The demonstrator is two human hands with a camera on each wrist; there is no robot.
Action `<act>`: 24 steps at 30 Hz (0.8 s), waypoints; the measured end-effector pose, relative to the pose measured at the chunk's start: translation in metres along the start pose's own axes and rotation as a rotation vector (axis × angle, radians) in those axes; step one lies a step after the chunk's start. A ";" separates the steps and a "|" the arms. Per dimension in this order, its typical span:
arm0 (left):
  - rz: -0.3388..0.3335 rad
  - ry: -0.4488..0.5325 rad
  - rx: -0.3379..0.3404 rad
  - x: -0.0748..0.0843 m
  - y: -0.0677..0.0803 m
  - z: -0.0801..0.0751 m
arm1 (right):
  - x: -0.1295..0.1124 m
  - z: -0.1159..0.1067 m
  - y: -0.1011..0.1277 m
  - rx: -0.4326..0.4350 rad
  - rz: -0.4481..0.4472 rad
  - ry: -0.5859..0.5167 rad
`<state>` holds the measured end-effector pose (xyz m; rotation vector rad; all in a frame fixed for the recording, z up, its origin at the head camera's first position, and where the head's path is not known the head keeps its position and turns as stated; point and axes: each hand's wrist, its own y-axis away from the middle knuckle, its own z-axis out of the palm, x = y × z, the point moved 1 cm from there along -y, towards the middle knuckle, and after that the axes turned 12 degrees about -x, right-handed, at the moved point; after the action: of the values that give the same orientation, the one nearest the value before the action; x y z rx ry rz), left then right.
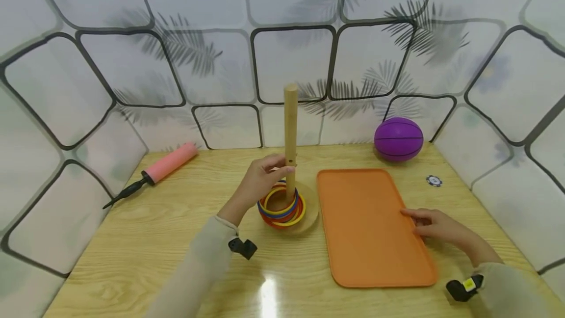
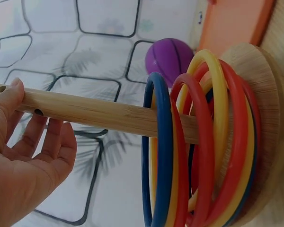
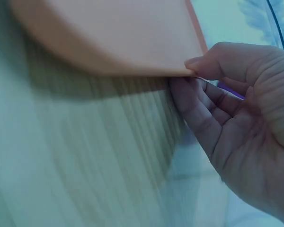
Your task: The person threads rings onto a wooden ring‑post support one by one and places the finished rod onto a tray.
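A wooden post (image 1: 290, 126) stands upright on a round wooden base (image 1: 311, 212). My left hand (image 1: 260, 180) grips the post partway up, thumb and fingers on either side of it. Around the post's foot lie several rings in blue, red and yellow; a blue ring (image 2: 164, 151) is outermost in the left wrist view, beyond the hand's fingertips. To the right, an orange tray (image 1: 371, 229) lies on the table. My right hand (image 1: 441, 229) pinches the tray's right rim, thumb on top and fingers beneath, as the right wrist view shows.
A purple ball (image 1: 398, 139) sits at the back right, behind the tray. Near the right edge lies a small poker chip (image 1: 434, 180). A pink hand pump (image 1: 171, 163) with a black nozzle rests at the far left. Patterned cloth walls (image 1: 291, 63) surround the wooden table (image 1: 176, 229).
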<state>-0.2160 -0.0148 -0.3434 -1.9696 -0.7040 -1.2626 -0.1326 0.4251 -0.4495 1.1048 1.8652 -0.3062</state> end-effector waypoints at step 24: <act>0.064 0.066 -0.036 0.011 -0.003 0.009 | -0.066 0.074 -0.104 -0.015 -0.097 -0.077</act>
<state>-0.2094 -0.0052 -0.3345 -1.9546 -0.5847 -1.3034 -0.1599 0.2842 -0.4603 0.9808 1.8533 -0.3851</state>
